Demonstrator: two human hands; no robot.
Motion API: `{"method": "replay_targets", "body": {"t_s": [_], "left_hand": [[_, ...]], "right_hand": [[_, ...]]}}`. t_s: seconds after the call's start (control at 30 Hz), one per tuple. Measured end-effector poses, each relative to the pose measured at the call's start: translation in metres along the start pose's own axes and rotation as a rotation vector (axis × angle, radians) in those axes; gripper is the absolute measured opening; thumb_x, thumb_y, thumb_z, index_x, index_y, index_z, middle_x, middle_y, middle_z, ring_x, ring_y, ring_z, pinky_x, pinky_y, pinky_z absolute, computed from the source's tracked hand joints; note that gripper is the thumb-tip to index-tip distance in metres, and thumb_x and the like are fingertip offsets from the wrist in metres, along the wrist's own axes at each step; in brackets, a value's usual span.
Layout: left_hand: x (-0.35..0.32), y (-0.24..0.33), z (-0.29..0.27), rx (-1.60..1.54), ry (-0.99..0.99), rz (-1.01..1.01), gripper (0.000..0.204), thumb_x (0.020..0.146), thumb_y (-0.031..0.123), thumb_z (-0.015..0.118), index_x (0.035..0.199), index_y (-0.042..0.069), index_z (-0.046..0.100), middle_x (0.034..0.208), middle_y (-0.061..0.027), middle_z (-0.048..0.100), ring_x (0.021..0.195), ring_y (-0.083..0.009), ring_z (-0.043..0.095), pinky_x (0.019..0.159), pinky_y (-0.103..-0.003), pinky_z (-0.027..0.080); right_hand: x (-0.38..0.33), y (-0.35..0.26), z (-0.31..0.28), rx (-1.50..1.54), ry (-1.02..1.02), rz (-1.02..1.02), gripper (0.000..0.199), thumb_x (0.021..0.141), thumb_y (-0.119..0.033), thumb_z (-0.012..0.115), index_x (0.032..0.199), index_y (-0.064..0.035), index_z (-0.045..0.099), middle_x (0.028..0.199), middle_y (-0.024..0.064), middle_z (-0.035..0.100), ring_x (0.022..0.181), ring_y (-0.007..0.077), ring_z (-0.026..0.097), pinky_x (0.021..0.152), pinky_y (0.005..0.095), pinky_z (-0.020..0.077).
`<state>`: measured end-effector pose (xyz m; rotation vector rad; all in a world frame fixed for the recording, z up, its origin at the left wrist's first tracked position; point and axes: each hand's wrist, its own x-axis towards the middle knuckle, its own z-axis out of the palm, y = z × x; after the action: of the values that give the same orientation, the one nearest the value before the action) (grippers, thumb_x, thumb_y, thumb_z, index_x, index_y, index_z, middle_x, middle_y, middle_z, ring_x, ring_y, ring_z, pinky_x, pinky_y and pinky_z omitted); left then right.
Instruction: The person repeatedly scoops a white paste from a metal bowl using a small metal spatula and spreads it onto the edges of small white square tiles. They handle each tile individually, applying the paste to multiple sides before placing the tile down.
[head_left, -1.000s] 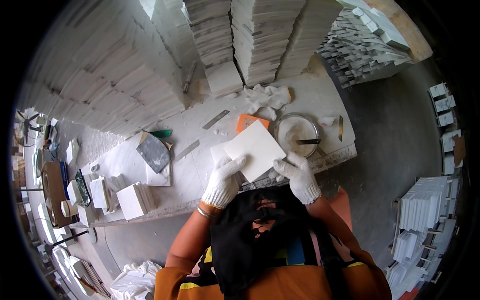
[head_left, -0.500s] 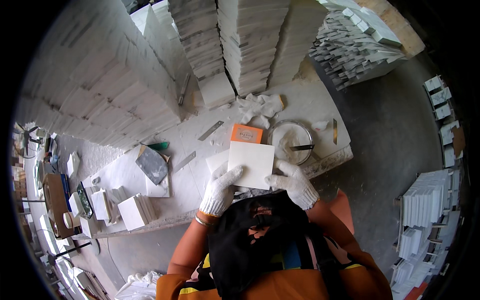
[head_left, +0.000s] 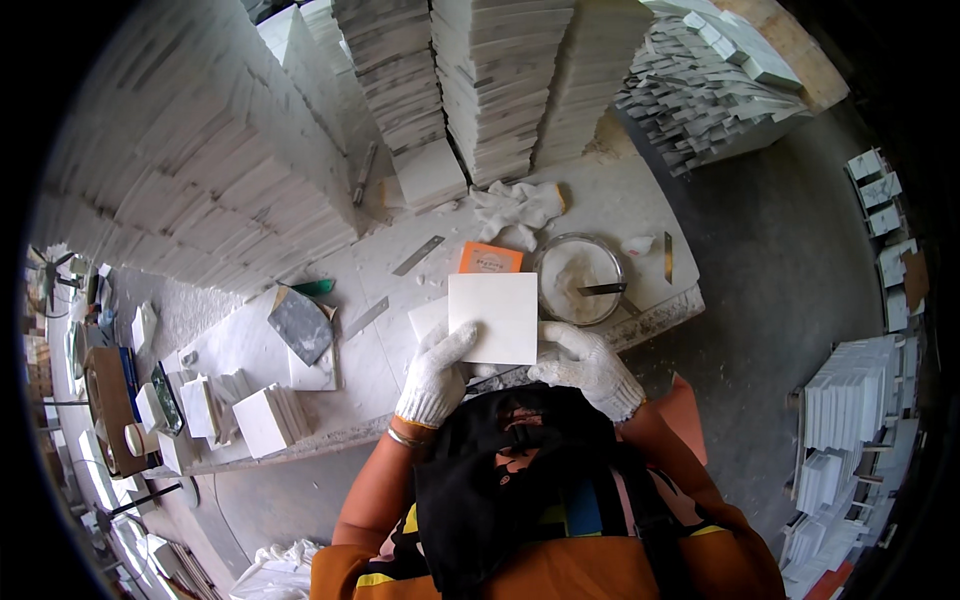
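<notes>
A square white tile (head_left: 492,318) is held up in front of me, over the worktable. My left hand (head_left: 435,378), in a white knitted glove, grips its lower left corner with the thumb on the face. My right hand (head_left: 592,372), gloved the same way, is beside the lower right corner, its thumb and fingers apart and no grip on the tile showing. Just behind the tile is an orange box (head_left: 490,257), partly covered by it. Another flat white piece (head_left: 428,318) shows at the tile's left. A round bowl of white material (head_left: 578,280) with a dark-bladed tool (head_left: 602,289) stands to the right.
Tall stacks of white tiles (head_left: 505,90) rise along the table's far side. Loose gloves (head_left: 515,208), metal strips (head_left: 418,256) and a grey slab (head_left: 300,325) lie on the worktable (head_left: 385,285). Several upright tiles (head_left: 268,422) stand near its left front edge.
The tile has shifted slightly left and away from me, covering more of the orange box. My right hand has come off its lower right corner; my left still grips it.
</notes>
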<state>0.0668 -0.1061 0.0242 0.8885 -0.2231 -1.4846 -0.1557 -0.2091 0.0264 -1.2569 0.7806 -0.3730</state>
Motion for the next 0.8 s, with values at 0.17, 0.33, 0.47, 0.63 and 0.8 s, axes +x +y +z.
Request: {"method": "replay_targets", "body": {"t_s": [0.17,0.33,0.47,0.63,0.8], "left_hand": [[-0.001,-0.003,0.002,-0.124,0.026,-0.069,0.053,0.098,0.027,0.065,0.139,-0.004,0.052,0.114,-0.0113,0.070,0.093,-0.0173,0.070,0.068,-0.029,0.057],[0.005,-0.014,-0.018,-0.240,-0.122,-0.129,0.056,0.101,0.027,0.062,0.144,-0.004,0.045,0.126,-0.0172,0.066,0.101,-0.0264,0.072,0.073,-0.039,0.062],[-0.001,-0.006,0.001,-0.300,-0.092,-0.148,0.056,0.100,0.026,0.063,0.144,-0.004,0.045,0.124,-0.0173,0.067,0.098,-0.0265,0.072,0.073,-0.037,0.061],[0.001,-0.010,-0.018,-0.150,-0.012,-0.057,0.054,0.096,0.020,0.066,0.142,-0.002,0.048,0.122,-0.0134,0.067,0.101,-0.0239,0.070,0.073,-0.036,0.060],[-0.014,0.008,-0.013,0.017,0.110,0.022,0.050,0.092,0.016,0.068,0.138,0.002,0.053,0.117,-0.0091,0.068,0.097,-0.0198,0.068,0.070,-0.034,0.059]], "right_hand": [[-0.005,-0.029,0.013,-0.077,0.002,-0.016,0.057,0.085,-0.021,0.080,0.130,0.0081,0.060,0.112,0.0141,0.071,0.098,0.0156,0.066,0.086,0.0318,0.0538],[-0.012,-0.048,0.021,-0.274,0.033,-0.127,0.050,0.086,-0.017,0.079,0.127,0.0066,0.062,0.111,0.0178,0.071,0.096,0.0169,0.069,0.081,0.0327,0.0557],[-0.012,-0.060,0.022,-0.456,0.034,-0.228,0.049,0.086,-0.017,0.079,0.126,0.0064,0.062,0.112,0.0183,0.071,0.098,0.0189,0.069,0.082,0.0331,0.0558],[-0.003,-0.042,0.015,-0.298,0.032,-0.145,0.050,0.089,-0.022,0.079,0.127,0.0058,0.063,0.115,0.0166,0.071,0.100,0.0207,0.069,0.086,0.0333,0.0550],[0.020,-0.016,0.006,-0.609,0.128,-0.167,0.050,0.087,-0.025,0.078,0.129,-0.0016,0.063,0.111,0.0171,0.069,0.105,0.0271,0.068,0.092,0.0363,0.0532]]}}
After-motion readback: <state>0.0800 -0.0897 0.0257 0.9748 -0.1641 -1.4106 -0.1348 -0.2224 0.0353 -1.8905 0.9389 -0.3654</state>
